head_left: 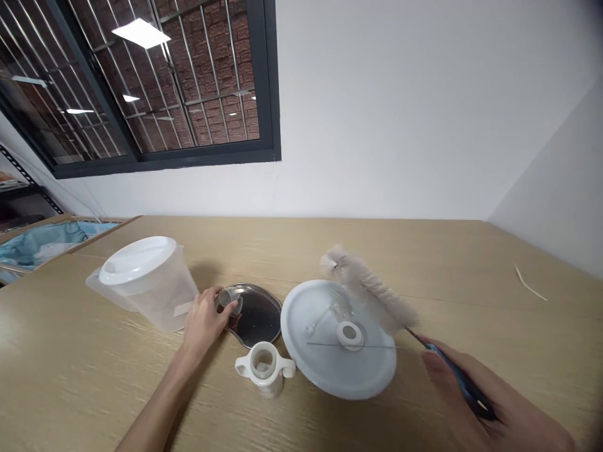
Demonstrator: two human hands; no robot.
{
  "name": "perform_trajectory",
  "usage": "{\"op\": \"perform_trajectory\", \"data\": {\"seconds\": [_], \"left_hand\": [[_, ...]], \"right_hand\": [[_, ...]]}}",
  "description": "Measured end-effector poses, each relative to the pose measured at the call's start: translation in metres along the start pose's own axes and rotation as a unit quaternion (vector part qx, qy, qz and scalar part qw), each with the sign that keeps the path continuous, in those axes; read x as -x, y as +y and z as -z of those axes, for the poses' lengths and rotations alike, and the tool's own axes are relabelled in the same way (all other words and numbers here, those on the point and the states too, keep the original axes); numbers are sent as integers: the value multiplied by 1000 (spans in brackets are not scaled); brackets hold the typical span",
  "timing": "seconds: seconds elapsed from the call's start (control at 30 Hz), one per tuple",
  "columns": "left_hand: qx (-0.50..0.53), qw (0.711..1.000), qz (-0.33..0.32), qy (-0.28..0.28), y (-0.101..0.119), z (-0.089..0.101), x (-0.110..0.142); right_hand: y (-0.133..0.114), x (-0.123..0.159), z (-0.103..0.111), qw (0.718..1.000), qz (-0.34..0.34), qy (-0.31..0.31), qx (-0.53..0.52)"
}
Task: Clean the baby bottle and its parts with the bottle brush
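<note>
My left hand (205, 320) is closed around a small clear knob (230, 300) on a steel and glass pan lid (254, 314) lying on the wooden table (424, 263). My right hand (475, 389) grips the blue handle of a bottle brush (367, 285). The brush's fluffy grey bristles hover over the far edge of a round white lid (330, 364). A white two-handled cup part (264, 367) stands between the two lids, near me.
A clear plastic pitcher with a white lid (146, 279) stands at the left, just beyond my left hand. A thin pale stick (530, 282) lies at the far right. A box with teal material (42, 242) sits beyond the table's left edge.
</note>
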State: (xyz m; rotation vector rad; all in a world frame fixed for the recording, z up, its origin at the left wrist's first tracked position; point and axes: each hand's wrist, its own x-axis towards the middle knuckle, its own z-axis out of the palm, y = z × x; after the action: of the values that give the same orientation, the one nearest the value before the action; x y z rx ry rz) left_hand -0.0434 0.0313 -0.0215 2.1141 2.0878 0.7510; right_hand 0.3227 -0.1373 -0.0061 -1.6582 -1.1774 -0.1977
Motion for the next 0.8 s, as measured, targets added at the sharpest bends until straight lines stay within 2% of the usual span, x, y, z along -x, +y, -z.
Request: {"op": "perform_trajectory", "data": {"seconds": [0.1,0.33,0.47,0.67,0.8], "left_hand": [[-2,1000,9,-9,-1,-2,-1],[-15,1000,11,-22,2,-1,1],[-21,1000,-4,-19,2,-1,2],[-30,999,-9,-6,-1,-5,1],[-24,999,-21,2,1,-4,2]], "right_hand": [[2,-1,0,1000,-21,2,-4],[21,-4,1,998,-26,-48,22],[21,-6,3,999,-32,-36,26],[25,-8,2,999,3,-40,33],[23,-9,-2,999,-33,-2,26]]}}
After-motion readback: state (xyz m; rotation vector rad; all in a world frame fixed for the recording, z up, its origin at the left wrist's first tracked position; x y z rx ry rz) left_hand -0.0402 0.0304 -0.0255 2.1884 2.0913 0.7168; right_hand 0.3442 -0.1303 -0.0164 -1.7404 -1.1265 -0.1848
